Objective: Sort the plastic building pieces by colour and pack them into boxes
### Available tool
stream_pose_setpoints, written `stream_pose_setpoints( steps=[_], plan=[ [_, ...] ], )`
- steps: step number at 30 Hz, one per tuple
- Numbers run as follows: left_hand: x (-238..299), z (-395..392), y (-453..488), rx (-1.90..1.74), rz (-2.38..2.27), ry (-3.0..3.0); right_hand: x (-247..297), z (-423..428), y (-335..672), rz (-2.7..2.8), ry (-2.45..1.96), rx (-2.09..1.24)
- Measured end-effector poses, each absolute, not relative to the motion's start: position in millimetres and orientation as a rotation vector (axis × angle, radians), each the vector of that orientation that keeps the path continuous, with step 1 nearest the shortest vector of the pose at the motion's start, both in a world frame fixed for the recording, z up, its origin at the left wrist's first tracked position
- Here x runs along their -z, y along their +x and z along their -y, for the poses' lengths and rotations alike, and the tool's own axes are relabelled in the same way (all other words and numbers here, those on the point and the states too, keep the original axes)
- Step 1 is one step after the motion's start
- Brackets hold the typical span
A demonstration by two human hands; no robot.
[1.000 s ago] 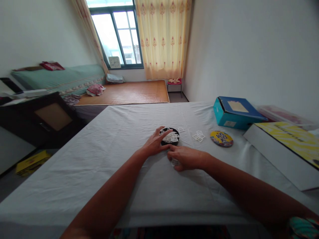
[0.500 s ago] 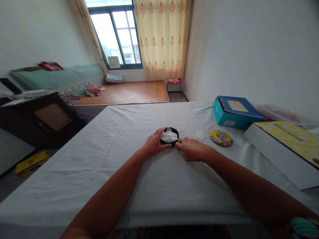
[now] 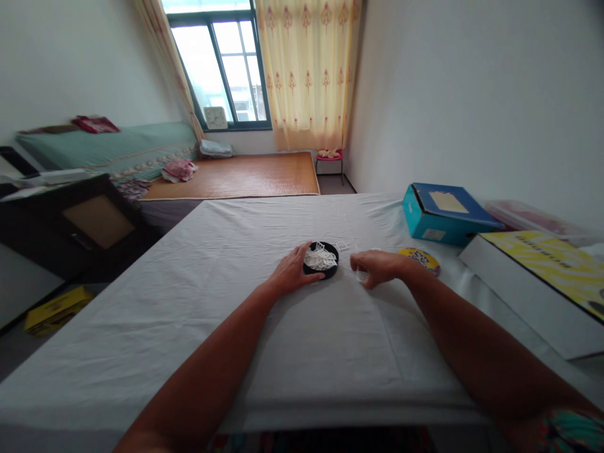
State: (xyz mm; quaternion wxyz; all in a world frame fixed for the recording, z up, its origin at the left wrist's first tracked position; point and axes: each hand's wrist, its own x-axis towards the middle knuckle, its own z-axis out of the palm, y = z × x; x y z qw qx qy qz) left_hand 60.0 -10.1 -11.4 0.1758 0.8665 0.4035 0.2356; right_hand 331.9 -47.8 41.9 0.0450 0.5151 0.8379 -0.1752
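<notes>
A black round dish (image 3: pixel 334 269) sits on the cloth, heaped with white lattice-like pieces (image 3: pixel 319 257). My left hand (image 3: pixel 291 270) is wrapped round its left side, thumb along the near rim and fingers at the far edge. To the right of the dish, my right hand (image 3: pixel 377 267) is low over the cloth with its fingers curled. Between its thumb and fingers shows a white lattice piece (image 3: pixel 362 275). Another white square piece (image 3: pixel 342 246) lies just beyond the dish. My right wrist partly covers a yellow patterned round lid (image 3: pixel 419 257).
A white cloth (image 3: pixel 198 302) covers the table. At the right stand a blue box (image 3: pixel 448 211), a white and yellow box (image 3: pixel 533 283) and a clear plastic container (image 3: pixel 533 217). Beyond the table is a bed (image 3: pixel 250 173); a dark cabinet (image 3: pixel 89 220) stands at the left.
My right hand has moved from the dish's right rim rightward, away from it, and now covers most of the loose white pieces there. My left hand and the dish stay in place.
</notes>
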Motion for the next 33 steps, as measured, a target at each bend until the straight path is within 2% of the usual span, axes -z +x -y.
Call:
stream_pose_setpoints(
  steps=[5,9,13,15,20,22,25,29,33],
  plan=[
    [8,15,66,-0.658,-1.101,2.459,-45,43,317,-3.034,1.811,0.813],
    [8,19,69,-0.655,-1.077,2.476,-43,41,306,-3.236,1.878,0.681],
    [9,18,69,-0.652,-1.059,2.48,-38,40,307,-3.139,1.602,0.86],
    [9,18,69,-0.658,-1.05,2.479,-35,37,307,-3.169,1.576,0.795],
    [8,18,69,-0.66,-1.075,2.474,-36,22,347,-3.014,2.107,0.463],
    [7,18,69,-0.645,-1.076,2.475,-34,18,376,-2.785,2.09,0.49],
    [8,17,69,-0.63,-1.069,2.483,-27,16,406,-2.606,1.835,0.583],
    [9,17,69,-0.63,-1.069,2.492,-18,16,405,-2.617,1.768,0.559],
    [8,17,68,-0.615,-1.071,2.497,-16,13,394,-2.617,1.805,0.731]
  ],
)
